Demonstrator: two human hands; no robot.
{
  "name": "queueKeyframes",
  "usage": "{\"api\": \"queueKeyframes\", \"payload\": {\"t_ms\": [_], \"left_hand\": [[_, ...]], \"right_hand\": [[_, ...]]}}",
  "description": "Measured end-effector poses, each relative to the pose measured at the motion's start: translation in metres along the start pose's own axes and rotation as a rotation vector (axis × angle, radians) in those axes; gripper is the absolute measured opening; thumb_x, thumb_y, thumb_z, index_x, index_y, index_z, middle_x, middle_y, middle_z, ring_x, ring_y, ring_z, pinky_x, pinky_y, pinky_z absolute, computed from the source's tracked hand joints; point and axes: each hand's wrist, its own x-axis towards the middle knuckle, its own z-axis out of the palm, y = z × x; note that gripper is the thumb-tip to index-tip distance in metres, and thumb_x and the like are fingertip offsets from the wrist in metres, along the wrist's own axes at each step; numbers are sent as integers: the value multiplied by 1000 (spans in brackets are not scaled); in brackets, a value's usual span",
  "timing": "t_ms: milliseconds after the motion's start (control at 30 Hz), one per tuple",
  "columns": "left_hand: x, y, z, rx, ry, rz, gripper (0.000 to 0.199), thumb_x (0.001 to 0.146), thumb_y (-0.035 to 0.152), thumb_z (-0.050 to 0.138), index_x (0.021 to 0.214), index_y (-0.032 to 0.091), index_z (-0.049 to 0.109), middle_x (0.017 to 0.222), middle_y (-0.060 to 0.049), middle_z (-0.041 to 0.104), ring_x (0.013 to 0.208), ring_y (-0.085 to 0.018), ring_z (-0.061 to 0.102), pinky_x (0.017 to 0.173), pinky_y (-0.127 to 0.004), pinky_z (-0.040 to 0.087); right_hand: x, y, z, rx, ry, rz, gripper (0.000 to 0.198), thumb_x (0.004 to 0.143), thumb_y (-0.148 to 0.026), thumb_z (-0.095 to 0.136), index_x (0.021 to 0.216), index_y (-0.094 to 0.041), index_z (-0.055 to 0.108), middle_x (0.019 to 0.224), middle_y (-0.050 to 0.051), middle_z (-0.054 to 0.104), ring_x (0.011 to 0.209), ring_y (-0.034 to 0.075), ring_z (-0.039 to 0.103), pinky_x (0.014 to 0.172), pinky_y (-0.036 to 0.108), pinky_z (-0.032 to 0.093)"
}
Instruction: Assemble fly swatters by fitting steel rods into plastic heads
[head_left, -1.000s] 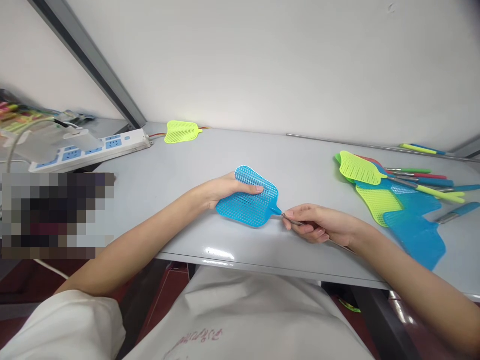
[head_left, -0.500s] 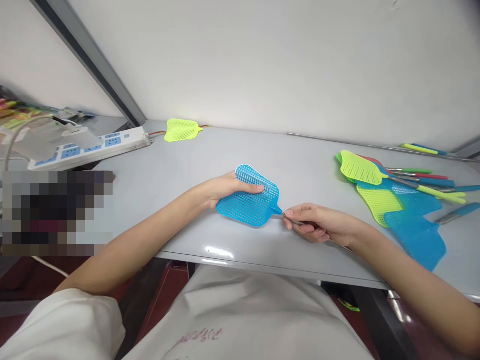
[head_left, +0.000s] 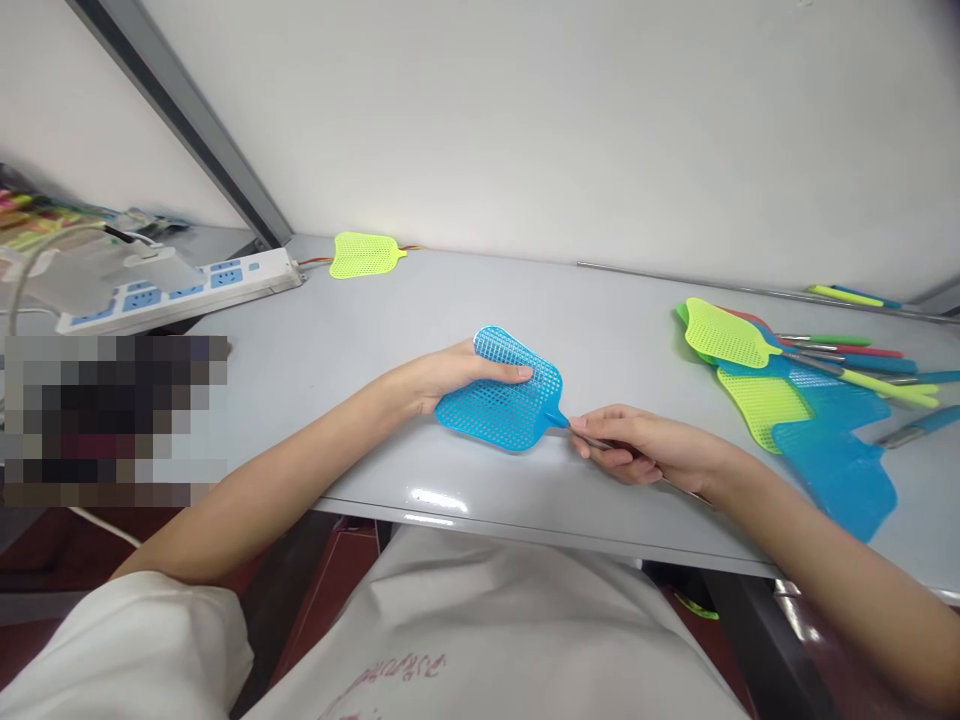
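Observation:
A blue fly swatter head (head_left: pixel 510 410) with a fine mesh is held low over the table, in front of my body. My left hand (head_left: pixel 469 370) grips its left side, thumb lying across the mesh and the other fingers hidden behind it. At the swatter's neck, my right hand (head_left: pixel 626 442) pinches the thin metal rod (head_left: pixel 596 441) just where it meets the blue head. The rod runs back under my right palm and shows again by the wrist; its far end is hidden by my forearm.
Several swatters in yellow-green, blue, green and red lie piled at the right, a yellow-green swatter (head_left: pixel 731 335) on top. A metal rod (head_left: pixel 675 280) rests along the wall. Another yellow-green swatter head (head_left: pixel 365 256) lies at the back left, near a white power strip (head_left: pixel 180 290).
The hands and the blue swatter keep nearly the same pose. The whole view has shifted slightly; nothing has been let go or picked up.

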Motion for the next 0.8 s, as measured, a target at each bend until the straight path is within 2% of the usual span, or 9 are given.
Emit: {"api": "queueKeyframes", "payload": {"t_ms": [800], "left_hand": [[2, 0, -1, 34, -13, 45, 32, 61, 34, 65, 86, 14, 62, 87, -8, 65, 72, -18, 62, 70, -31, 48]], "right_hand": [[1, 3, -1, -31, 8, -7, 33, 76, -47, 43, 73, -15, 48, 49, -6, 24, 38, 2, 15, 31, 16, 9]]}}
